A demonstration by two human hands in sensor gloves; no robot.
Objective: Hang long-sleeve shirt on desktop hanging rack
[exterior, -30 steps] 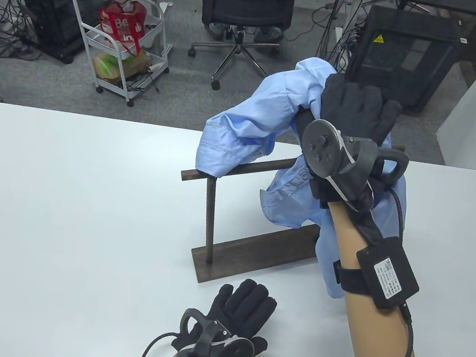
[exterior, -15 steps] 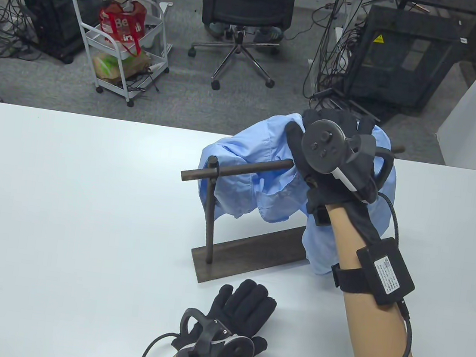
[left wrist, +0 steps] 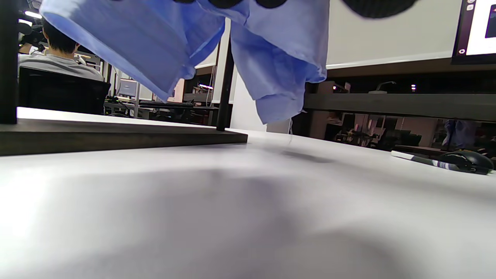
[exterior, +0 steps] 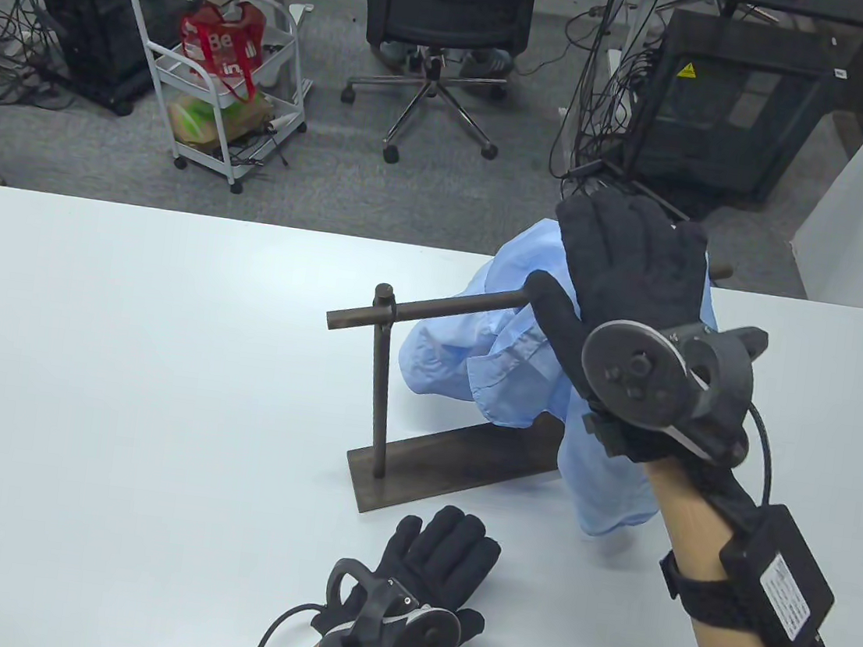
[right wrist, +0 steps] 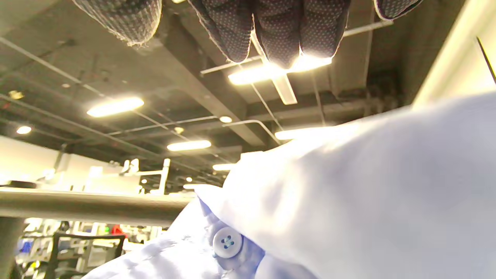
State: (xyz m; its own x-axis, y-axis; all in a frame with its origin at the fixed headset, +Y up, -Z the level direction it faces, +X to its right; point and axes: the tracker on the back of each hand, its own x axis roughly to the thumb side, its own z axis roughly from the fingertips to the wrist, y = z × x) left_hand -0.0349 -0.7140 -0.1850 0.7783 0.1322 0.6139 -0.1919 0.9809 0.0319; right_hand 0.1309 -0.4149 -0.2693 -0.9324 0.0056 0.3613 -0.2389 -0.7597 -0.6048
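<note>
A pen (left wrist: 420,160) and mouse (left wrist: 467,159) lie right of the rack (exterior: 433,309).

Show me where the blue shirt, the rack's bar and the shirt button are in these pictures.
blue shirt (exterior: 506,384): table view, on the collar fold hanging below the bar.
rack's bar (exterior: 433,309): table view, on its bare left stretch.
shirt button (right wrist: 227,242): right wrist view, at the button's centre.

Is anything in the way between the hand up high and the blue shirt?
Nothing visible is. The right hand is open just above the blue shirt, which already drapes over the rack's bar. The left hand rests on the table.
</note>
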